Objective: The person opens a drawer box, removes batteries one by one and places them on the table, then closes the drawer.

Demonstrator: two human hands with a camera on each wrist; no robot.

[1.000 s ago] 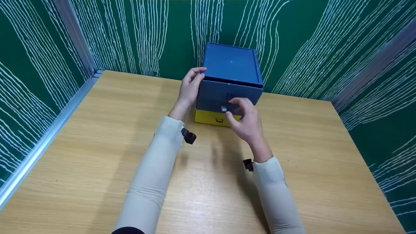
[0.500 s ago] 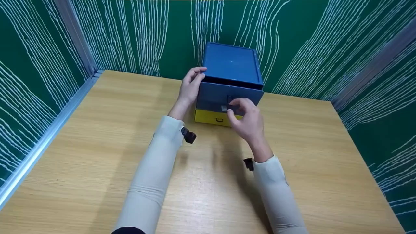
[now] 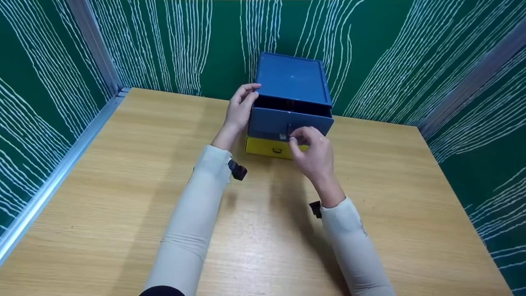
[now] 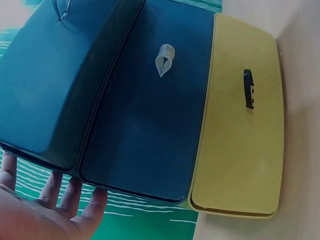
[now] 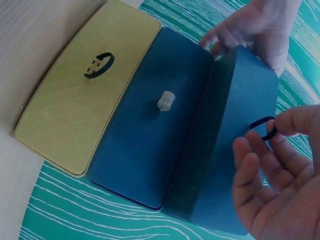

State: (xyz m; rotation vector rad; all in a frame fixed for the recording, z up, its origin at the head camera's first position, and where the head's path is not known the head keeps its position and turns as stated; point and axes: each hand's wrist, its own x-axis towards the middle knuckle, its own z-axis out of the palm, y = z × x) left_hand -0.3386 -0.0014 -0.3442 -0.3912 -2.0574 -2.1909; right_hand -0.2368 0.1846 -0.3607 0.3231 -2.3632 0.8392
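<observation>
A small cabinet (image 3: 291,78) with a blue top stands at the back of the table. Its top blue drawer (image 3: 267,122) is partly pulled out, leaving a dark gap behind the front panel. My right hand (image 3: 314,155) pinches that drawer's black loop handle (image 5: 260,122) between thumb and index finger. At the cabinet's left side, my left hand (image 3: 239,111) rests with extended fingertips against the wall. Below sits a closed blue drawer (image 4: 145,135) with a whitish loop pull (image 4: 165,55). The lowest, yellow drawer (image 4: 237,155) is closed and has a black handle (image 4: 247,89).
The wooden table (image 3: 123,197) stretches in front and to both sides of the cabinet. Green panels (image 3: 226,45) with white wavy lines stand close behind it and at both sides. A metal rail (image 3: 53,187) runs along the left edge.
The top drawer has slid out toward me, widening the gap behind its front. My right hand has moved slightly nearer with the handle, while my left hand has stayed against the cabinet's side.
</observation>
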